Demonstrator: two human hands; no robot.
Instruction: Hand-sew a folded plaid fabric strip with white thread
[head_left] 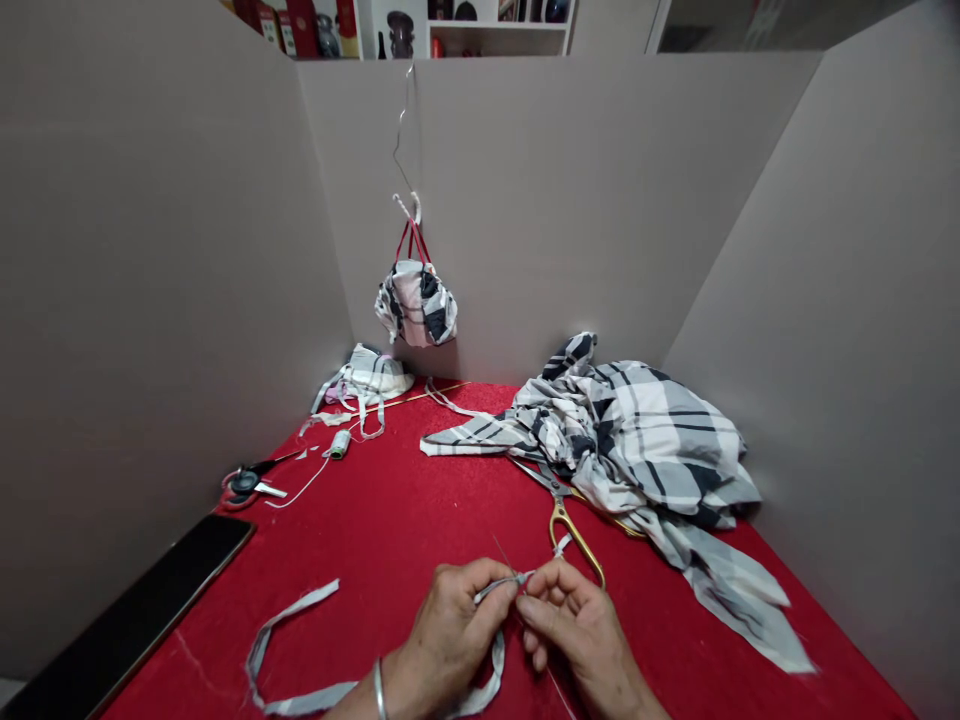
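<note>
My left hand (457,620) is closed in a pinch on a narrow grey-white fabric strip (300,602). The strip loops over the red cloth to the left and passes under my wrist. Close against it, my right hand (566,620) pinches the strip's short end, its other fingers curled. A thin needle (501,550) slants up from between the fingertips; which hand grips it is hidden. Fine thread (559,690) trails below my right hand. Just beyond that hand lie gold-handled scissors (562,515), blades partly under checked fabric.
Crumpled black-and-white checked fabric (652,430) fills the right side. On the left are a phone-like black slab (142,610), small scissors (246,482), a thread spool (340,444) and a checked bundle (373,372). A checked pouch (416,305) hangs from a hook. Grey panels (562,200) enclose three sides.
</note>
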